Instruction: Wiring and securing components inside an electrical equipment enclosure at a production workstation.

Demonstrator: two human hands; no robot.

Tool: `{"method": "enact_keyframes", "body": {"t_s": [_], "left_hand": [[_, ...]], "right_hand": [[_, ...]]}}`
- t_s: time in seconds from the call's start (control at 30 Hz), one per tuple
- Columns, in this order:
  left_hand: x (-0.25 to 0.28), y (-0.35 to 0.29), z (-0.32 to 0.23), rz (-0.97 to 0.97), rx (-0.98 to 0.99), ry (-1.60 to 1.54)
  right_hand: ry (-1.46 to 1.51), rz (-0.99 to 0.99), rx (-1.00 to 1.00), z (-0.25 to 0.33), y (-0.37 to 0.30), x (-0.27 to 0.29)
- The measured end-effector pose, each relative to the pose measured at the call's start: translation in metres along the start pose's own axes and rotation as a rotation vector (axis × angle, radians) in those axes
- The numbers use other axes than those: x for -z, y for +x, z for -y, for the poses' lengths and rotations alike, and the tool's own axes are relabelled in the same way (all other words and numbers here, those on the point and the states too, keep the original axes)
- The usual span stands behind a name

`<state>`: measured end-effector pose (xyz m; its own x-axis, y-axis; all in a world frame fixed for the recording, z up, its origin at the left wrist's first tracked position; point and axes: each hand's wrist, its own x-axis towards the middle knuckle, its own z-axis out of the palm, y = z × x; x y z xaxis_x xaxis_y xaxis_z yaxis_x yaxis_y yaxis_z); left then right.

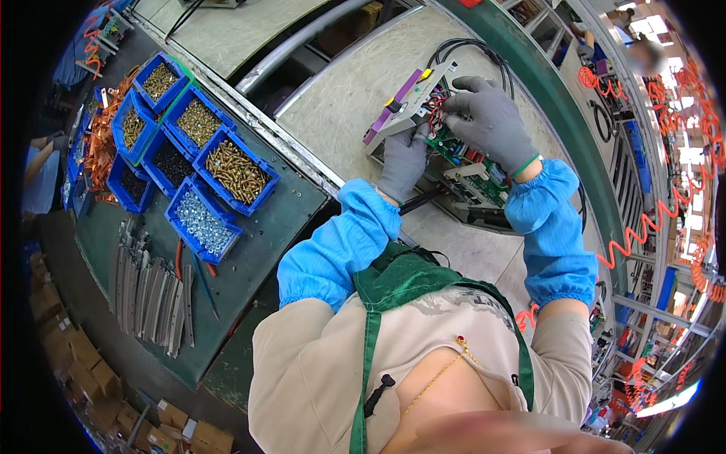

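Note:
A metal front panel (416,97) with purple edge strips and yellow-and-black pieces stands tilted on the worktable. Behind it is an opened device with a green circuit board (455,149) and a bundle of red, white and dark wires (434,107). My left hand (404,160), in a grey glove, is closed at the panel's lower edge, its fingertips partly hidden beside the board. Over the board, my right hand (495,125), also gloved, has its thumb and forefinger bent together at the wires. The exact grip there is hard to see.
Blue bins (234,172) of screws and other small fasteners stand on the green bench to the left. Metal strips (155,295) and a screwdriver (204,284) lie nearer. Black cables (484,47) loop behind the device. Coiled orange air hoses (650,219) hang at right.

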<state>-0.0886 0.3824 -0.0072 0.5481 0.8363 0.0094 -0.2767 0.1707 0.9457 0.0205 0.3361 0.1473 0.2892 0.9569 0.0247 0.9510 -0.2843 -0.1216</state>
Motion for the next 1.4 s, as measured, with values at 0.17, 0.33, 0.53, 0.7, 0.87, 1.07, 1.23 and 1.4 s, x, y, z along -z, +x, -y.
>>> {"method": "enact_keyframes", "body": {"t_s": [0.17, 0.33, 0.53, 0.7, 0.87, 1.07, 1.23, 1.4], "left_hand": [[0.003, 0.002, 0.006, 0.032, -0.024, 0.106], [0.004, 0.001, 0.0, 0.081, 0.124, 0.016], [0.001, 0.004, -0.004, 0.077, 0.197, 0.042], [0.017, -0.009, -0.021, 0.034, -0.112, 0.272], [0.021, -0.032, -0.053, 0.175, -0.155, 0.201], [0.01, -0.021, -0.074, 0.205, 0.046, 0.1], [0.009, -0.024, -0.073, 0.198, 0.032, 0.023], [0.009, -0.025, -0.076, 0.148, -0.076, 0.09]], "right_hand": [[0.01, 0.052, -0.062, 0.006, 0.007, 0.0], [0.033, -0.021, -0.086, 0.008, 0.003, -0.005], [-0.009, -0.005, -0.012, -0.002, 0.0, -0.008], [0.48, -0.471, -0.082, -0.01, -0.008, 0.006], [0.42, -0.123, 0.125, 0.002, -0.027, 0.007], [-0.006, -0.048, 0.316, 0.01, -0.02, 0.007], [-0.079, 0.035, 0.331, 0.015, -0.019, 0.009], [0.662, 0.269, 0.079, 0.004, -0.018, 0.016]]}}
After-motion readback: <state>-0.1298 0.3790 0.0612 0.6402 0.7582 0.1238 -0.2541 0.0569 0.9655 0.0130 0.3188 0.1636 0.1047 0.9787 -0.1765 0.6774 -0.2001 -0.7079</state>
